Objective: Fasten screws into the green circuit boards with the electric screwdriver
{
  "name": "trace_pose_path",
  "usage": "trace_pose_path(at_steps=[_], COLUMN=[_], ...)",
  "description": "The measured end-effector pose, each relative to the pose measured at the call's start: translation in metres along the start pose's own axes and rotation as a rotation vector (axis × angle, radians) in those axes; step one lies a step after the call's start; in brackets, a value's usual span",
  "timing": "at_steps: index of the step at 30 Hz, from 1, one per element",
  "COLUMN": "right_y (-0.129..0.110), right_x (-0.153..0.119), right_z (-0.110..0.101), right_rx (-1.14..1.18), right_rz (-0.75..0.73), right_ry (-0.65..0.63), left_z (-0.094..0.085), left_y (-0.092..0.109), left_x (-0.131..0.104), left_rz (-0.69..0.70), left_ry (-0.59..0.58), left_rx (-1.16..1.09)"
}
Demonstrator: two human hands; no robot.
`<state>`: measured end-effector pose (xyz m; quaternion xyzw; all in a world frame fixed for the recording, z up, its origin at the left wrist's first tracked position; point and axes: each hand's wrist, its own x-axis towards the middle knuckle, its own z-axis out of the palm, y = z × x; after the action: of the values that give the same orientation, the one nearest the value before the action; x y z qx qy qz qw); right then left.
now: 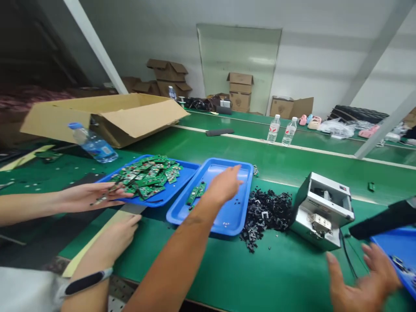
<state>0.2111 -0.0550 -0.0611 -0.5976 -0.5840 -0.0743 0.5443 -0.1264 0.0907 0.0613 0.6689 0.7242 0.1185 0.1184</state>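
Observation:
My left hand (pixel 225 184) reaches over a blue tray (pixel 172 216), index finger stretched out and nothing visible in it. In that tray lie a few green circuit boards (pixel 196 193) and small loose bits. At the lower right my right hand (pixel 362 277) is spread, slightly blurred and holding nothing. It is nearest to a second blue tray (pixel 409 242) with parts in it, cut off by the frame edge. A small metal-fronted machine (pixel 321 214) stands to its upper left. A dark, long object (pixel 383 219) juts in above this hand.
At left, a co-worker's hand (pixel 97 193) holds small pieces beside a tray of heaped circuit boards (pixel 152 175); their other hand (pixel 121 236) rests nearby. Black plastic scraps (pixel 266 212) are piled beside the machine. Behind are bottles (pixel 274 129) and an open carton (pixel 130 117).

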Motion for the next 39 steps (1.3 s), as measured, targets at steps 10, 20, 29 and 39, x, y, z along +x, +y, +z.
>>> trace_pose_path(at_steps=[10, 20, 29, 39], right_y=[-0.086, -0.081, -0.045, -0.029], right_x=[-0.01, -0.003, -0.009, -0.006], right_z=[0.085, 0.089, 0.045, 0.018], right_rx=[-0.087, -0.098, 0.227, 0.379], right_rz=[-0.169, -0.15, 0.193, 0.558], right_ry=[-0.806, -0.934, -0.793, -0.678], left_z=[0.017, 0.055, 0.055, 0.077], left_y=[-0.09, -0.093, -0.019, 0.085], left_x=[-0.06, -0.062, -0.072, -0.069], left_rz=[-0.464, -0.309, 0.065, 0.424], left_ry=[-0.176, -0.009, -0.174, -0.716], left_rx=[0.344, 0.074, -0.785, -1.077])
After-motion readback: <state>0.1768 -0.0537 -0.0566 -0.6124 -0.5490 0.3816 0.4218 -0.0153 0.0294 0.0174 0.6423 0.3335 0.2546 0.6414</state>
